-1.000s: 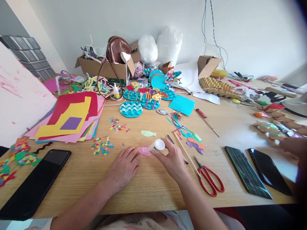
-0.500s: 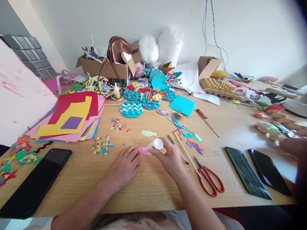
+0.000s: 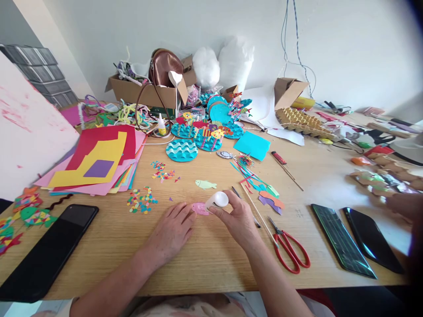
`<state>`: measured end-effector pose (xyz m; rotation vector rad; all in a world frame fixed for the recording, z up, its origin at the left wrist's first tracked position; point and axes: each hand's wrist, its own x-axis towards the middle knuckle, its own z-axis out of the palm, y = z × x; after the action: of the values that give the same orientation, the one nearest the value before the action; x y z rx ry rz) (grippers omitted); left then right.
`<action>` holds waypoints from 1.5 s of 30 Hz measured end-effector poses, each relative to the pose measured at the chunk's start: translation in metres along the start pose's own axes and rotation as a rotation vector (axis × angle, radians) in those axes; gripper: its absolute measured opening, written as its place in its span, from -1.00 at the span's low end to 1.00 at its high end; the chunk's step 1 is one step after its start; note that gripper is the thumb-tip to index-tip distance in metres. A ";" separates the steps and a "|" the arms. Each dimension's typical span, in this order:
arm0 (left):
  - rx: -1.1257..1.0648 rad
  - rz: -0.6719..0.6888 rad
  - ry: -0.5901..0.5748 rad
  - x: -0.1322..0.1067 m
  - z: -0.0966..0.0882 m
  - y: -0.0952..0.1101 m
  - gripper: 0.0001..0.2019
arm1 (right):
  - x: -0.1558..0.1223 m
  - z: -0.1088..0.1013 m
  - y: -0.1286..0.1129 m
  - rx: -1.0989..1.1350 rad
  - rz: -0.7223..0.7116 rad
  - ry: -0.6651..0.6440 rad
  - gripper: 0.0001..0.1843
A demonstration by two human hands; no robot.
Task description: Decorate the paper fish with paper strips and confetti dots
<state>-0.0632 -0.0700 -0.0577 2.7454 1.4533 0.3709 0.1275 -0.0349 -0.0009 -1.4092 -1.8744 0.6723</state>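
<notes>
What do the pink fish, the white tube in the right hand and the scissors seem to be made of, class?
Pink fish: probably paper or card, flat and thin-looking, finish unclear.
White tube: likely smooth plastic, judging by its even, rounded end.
Scissors: blades probably metal, being grey and slender; smooth red handles suggest plastic or a coating.

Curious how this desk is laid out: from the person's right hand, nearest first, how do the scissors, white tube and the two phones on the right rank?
1. White tube: held in the right hand.
2. Red-handled scissors: just right of the hand.
3. Green-tinted phone: farther right.
4. Black-screened phone: rightmost, beyond the green-tinted one.
</notes>
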 end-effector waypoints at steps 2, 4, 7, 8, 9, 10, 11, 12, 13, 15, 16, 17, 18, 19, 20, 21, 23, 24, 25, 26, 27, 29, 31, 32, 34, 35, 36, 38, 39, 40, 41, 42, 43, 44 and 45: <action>0.001 0.002 0.000 0.000 0.000 0.000 -0.65 | 0.001 0.003 0.000 0.003 0.001 0.010 -0.80; 0.004 0.002 0.001 0.000 0.000 0.000 -0.64 | 0.001 0.009 -0.002 0.024 -0.003 0.023 -0.81; 0.005 0.005 0.005 0.000 0.000 0.000 -0.65 | 0.001 0.014 -0.005 0.058 -0.018 0.012 -0.81; 0.003 0.008 0.005 0.000 0.000 0.000 -0.66 | 0.001 0.014 -0.005 0.055 -0.021 0.001 -0.80; 0.001 0.011 0.005 0.000 0.000 0.000 -0.66 | 0.000 0.012 -0.005 0.046 -0.023 -0.006 -0.80; -0.003 0.014 0.004 0.000 0.000 0.000 -0.66 | -0.001 0.010 -0.004 0.033 -0.022 -0.009 -0.80; -0.007 0.012 0.003 0.000 0.000 0.000 -0.66 | -0.001 0.008 -0.003 0.019 -0.018 -0.004 -0.79; -0.010 0.009 0.002 0.000 0.000 0.000 -0.66 | -0.001 0.006 -0.002 0.008 -0.010 0.004 -0.79; -0.011 0.004 0.002 0.000 -0.001 0.000 -0.66 | -0.001 0.004 -0.001 0.001 -0.004 0.014 -0.80; -0.010 -0.002 0.005 0.000 -0.001 0.000 -0.66 | 0.000 0.004 -0.001 0.000 0.000 0.033 -0.81; -0.012 -0.001 0.008 0.000 0.000 0.000 -0.65 | 0.000 0.004 -0.002 0.007 -0.005 0.036 -0.82; -0.014 0.002 0.010 0.000 0.000 0.000 -0.65 | 0.000 0.005 -0.004 0.016 -0.011 0.036 -0.82; -0.018 0.003 0.012 0.000 0.000 0.000 -0.65 | 0.000 0.006 -0.005 0.027 -0.016 0.029 -0.82; -0.022 0.002 0.011 0.000 0.000 0.000 -0.65 | 0.000 0.006 -0.006 0.037 -0.016 0.019 -0.81; -0.026 0.002 0.008 0.000 0.000 0.000 -0.65 | 0.000 0.006 -0.006 0.046 -0.011 0.009 -0.80; -0.029 0.001 0.004 0.000 0.000 0.000 -0.65 | -0.001 0.005 -0.005 0.059 0.001 0.004 -0.80; -0.033 -0.001 -0.005 0.000 -0.001 0.000 -0.64 | -0.001 0.001 0.001 0.117 0.045 0.027 -0.80; -0.034 -0.002 -0.006 0.000 -0.002 0.000 -0.64 | -0.001 -0.001 0.005 0.173 0.077 0.051 -0.79; -0.037 -0.005 -0.004 0.000 -0.002 0.000 -0.64 | -0.001 -0.003 0.010 0.256 0.115 0.082 -0.77; -0.040 -0.008 0.001 0.000 -0.003 0.000 -0.64 | 0.000 -0.004 0.014 0.363 0.154 0.112 -0.74; -0.045 -0.010 0.006 0.000 -0.004 0.000 -0.64 | 0.000 -0.005 0.018 0.484 0.192 0.144 -0.72; -0.058 -0.014 0.018 0.000 -0.006 0.000 -0.66 | 0.001 -0.006 0.024 0.729 0.250 0.200 -0.71; -0.065 -0.019 0.023 0.001 -0.008 0.000 -0.68 | 0.002 -0.006 0.026 0.929 0.308 0.252 -0.72; -0.065 -0.020 0.021 0.001 -0.008 0.000 -0.68 | 0.002 -0.006 0.027 1.012 0.347 0.271 -0.72; -0.058 -0.017 0.010 0.001 -0.008 0.000 -0.65 | 0.003 -0.006 0.026 1.157 0.441 0.298 -0.73; -0.052 -0.013 0.002 0.001 -0.007 -0.001 -0.64 | 0.003 -0.006 0.025 1.220 0.484 0.307 -0.75; -0.045 -0.008 -0.003 0.000 -0.006 -0.001 -0.62 | 0.004 -0.007 0.025 1.276 0.519 0.312 -0.77; -0.031 0.005 0.001 0.000 -0.004 -0.003 -0.62 | 0.005 -0.006 0.024 1.370 0.562 0.309 -0.78; -0.025 0.014 0.010 0.000 -0.003 -0.004 -0.61 | 0.005 -0.006 0.023 1.410 0.577 0.303 -0.77; -0.020 0.022 0.024 0.000 -0.002 -0.004 -0.60 | 0.006 -0.006 0.023 1.445 0.592 0.292 -0.77; -0.015 0.031 0.044 0.000 0.000 -0.005 -0.59 | 0.006 -0.005 0.023 1.474 0.604 0.281 -0.77; -0.008 0.040 0.068 0.000 0.001 -0.006 -0.59 | 0.007 -0.005 0.023 1.497 0.609 0.271 -0.77; 0.002 0.048 0.091 0.000 0.002 -0.007 -0.59 | 0.007 -0.005 0.024 1.516 0.606 0.266 -0.76; 0.015 0.055 0.112 0.000 0.003 -0.008 -0.61 | 0.007 -0.006 0.024 1.531 0.595 0.265 -0.75; 0.030 0.061 0.131 0.000 0.005 -0.009 -0.63 | 0.008 -0.007 0.023 1.542 0.581 0.260 -0.73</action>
<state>-0.0693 -0.0644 -0.0633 2.8437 1.4161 0.5451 0.1455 -0.0209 -0.0124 -0.7936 -0.2948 1.5963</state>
